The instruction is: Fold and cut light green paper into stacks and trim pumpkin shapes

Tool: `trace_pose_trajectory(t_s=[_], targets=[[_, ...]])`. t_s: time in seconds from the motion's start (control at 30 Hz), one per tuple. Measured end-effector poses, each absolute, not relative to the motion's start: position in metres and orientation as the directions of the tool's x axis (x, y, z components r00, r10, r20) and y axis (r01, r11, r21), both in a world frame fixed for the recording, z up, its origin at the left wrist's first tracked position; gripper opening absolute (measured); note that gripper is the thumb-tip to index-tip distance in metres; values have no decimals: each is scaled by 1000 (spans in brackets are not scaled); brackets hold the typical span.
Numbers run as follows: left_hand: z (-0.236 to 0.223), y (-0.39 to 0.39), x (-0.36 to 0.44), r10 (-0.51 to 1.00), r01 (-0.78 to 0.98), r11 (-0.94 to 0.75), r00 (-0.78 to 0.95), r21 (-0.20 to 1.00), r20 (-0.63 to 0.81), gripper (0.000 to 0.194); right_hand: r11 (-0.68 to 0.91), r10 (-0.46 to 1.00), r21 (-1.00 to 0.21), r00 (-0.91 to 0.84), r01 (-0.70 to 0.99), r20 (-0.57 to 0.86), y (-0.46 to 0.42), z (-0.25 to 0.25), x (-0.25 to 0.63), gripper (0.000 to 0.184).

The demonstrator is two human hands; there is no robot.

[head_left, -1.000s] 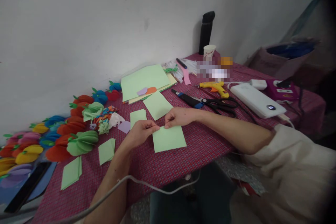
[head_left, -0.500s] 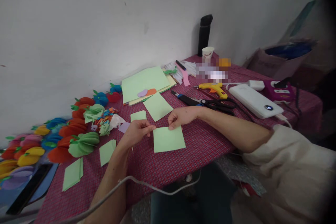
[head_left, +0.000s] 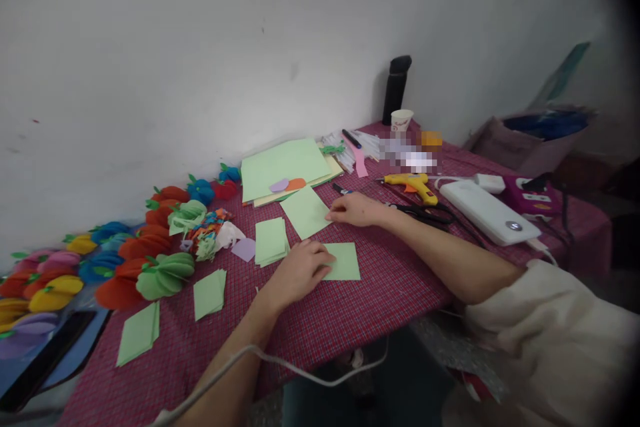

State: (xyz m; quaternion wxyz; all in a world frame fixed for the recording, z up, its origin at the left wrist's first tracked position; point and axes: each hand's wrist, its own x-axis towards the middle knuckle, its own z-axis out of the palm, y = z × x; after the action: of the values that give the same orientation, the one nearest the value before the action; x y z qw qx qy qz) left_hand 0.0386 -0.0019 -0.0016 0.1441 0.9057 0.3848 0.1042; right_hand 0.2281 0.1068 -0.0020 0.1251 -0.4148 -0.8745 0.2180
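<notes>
My left hand (head_left: 301,268) lies over a light green piece of paper (head_left: 346,260) near the table's front, fingers stretched out on its left part and hiding that side. My right hand (head_left: 356,209) is farther back, its thumb and fingers pinched together at the right edge of a larger green paper square (head_left: 306,211). Left of that square sits a small stack of green paper (head_left: 270,241). Two more small green stacks, a middle one (head_left: 210,293) and a front one (head_left: 139,333), lie farther left.
Colourful paper pumpkins (head_left: 165,275) crowd the left side beside paper scraps (head_left: 207,233). Large green sheets (head_left: 285,163) lie by the wall. To the right are black-handled scissors (head_left: 425,213), a yellow glue gun (head_left: 413,185), a white power bank (head_left: 483,212) and a purple power strip (head_left: 530,197). A white cable crosses my left forearm.
My left hand has moved right onto the green paper. My right hand has left that paper and moved back to the larger square. The view has shifted slightly.
</notes>
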Motion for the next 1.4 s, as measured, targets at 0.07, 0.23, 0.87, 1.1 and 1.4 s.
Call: trace_pose_trajectory(t_s=[0.07, 0.23, 0.87, 1.1, 1.4], targets=[[-4, -2, 40, 725, 685, -670, 686, 284, 56, 21, 472, 849, -511, -527, 718, 43, 119, 1, 219, 34], [-5, -2, 38, 732, 703, -671, 679, 237, 58, 23, 248, 947, -525, -318, 814, -46, 157, -1, 182, 43], [11, 13, 7, 873, 460, -216, -304, 861, 382, 57, 218, 911, -941, -399, 259, 101, 131, 35, 211, 26], [5, 12, 16, 1000, 43, 25, 17, 999, -26, 49, 169, 913, -986, -378, 0, 156, 84, 15, 189, 24], [7, 16, 8, 996, 62, 57, -75, 996, -52, 46, -24, 731, -999, -683, -24, -1, 85, -4, 201, 25]])
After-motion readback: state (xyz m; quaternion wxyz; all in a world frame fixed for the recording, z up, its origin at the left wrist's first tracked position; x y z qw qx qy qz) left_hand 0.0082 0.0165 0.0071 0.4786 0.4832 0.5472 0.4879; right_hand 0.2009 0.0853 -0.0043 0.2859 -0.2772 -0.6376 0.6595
